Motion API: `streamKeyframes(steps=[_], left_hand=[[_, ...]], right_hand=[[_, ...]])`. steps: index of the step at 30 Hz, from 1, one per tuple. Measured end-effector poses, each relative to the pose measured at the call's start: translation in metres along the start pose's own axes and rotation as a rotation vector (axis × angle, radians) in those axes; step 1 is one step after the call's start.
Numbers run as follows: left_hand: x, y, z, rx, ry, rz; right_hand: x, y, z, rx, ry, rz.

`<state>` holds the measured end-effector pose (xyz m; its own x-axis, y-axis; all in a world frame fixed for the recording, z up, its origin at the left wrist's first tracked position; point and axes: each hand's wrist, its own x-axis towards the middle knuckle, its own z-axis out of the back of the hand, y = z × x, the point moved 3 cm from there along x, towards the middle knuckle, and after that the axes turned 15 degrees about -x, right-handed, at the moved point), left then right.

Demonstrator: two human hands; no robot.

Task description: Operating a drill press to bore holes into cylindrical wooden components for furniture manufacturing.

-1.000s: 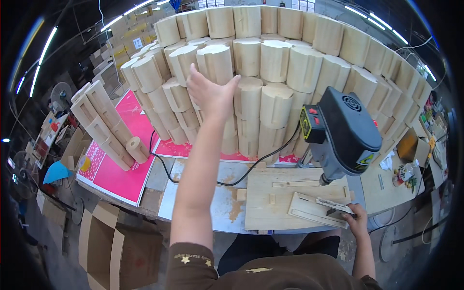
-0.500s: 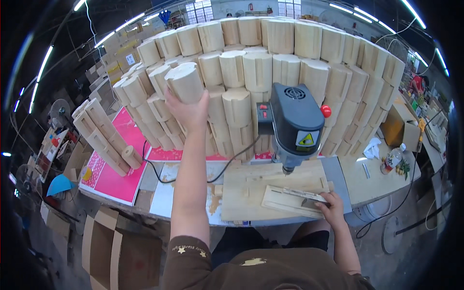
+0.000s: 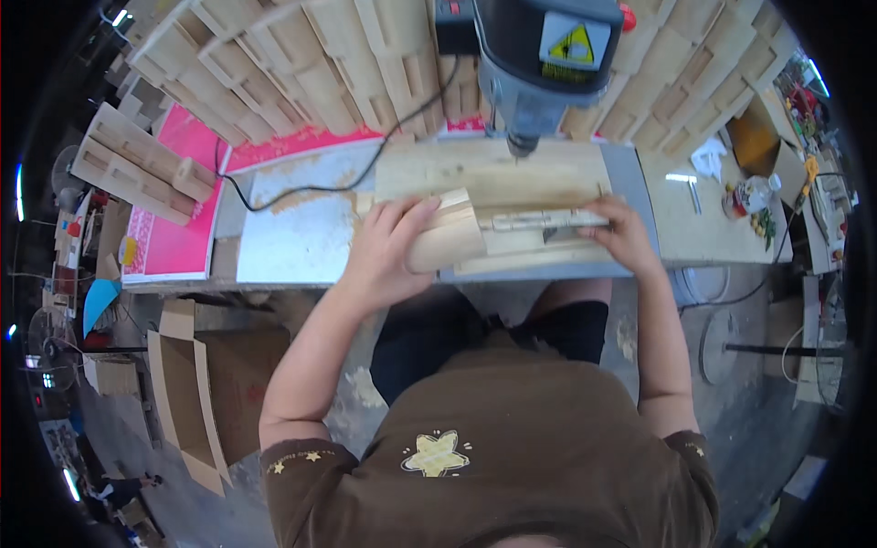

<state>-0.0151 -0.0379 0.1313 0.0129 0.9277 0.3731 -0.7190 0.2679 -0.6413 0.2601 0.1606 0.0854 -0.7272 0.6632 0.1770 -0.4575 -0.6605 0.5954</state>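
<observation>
My left hand (image 3: 388,251) is wrapped round a pale wooden cylinder (image 3: 449,239), which lies on its side, a groove along its upper face. The cylinder's right end is against or just beside a narrow pale strip (image 3: 539,219) on a flat wooden board (image 3: 521,262). My right hand (image 3: 626,236) has its fingers closed on the strip's right end, where a small dark flat piece (image 3: 555,234) also shows. Above and behind the hands is a grey drill press (image 3: 548,64), its chuck (image 3: 523,144) pointing down, apart from the cylinder.
Stacked grooved wooden cylinders (image 3: 311,64) wall off the back of the table. A black cable (image 3: 365,173) loops across the white sheet at left. Further right are a plastic bottle (image 3: 751,196) and white tissue (image 3: 708,157). An open cardboard box (image 3: 215,384) stands on the floor at left.
My left hand has brought the cylinder from the stack down to the board, turning it onto its side. My right hand stays at the strip. The head view has tilted downward.
</observation>
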Motion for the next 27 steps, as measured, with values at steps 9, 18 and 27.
streamKeyframes(steps=[9,18,27], left_hand=[[0.006,-0.002,-0.023,0.011,0.213,0.069],[0.003,-0.015,-0.061,0.093,-0.008,-0.102],[-0.035,0.019,-0.125,-0.815,-0.67,0.2]], right_hand=[[0.007,0.001,0.002,0.146,0.147,-0.056],[0.001,0.011,0.003,0.015,0.087,0.006],[-0.023,-0.003,-0.041,0.118,-0.469,-0.078]])
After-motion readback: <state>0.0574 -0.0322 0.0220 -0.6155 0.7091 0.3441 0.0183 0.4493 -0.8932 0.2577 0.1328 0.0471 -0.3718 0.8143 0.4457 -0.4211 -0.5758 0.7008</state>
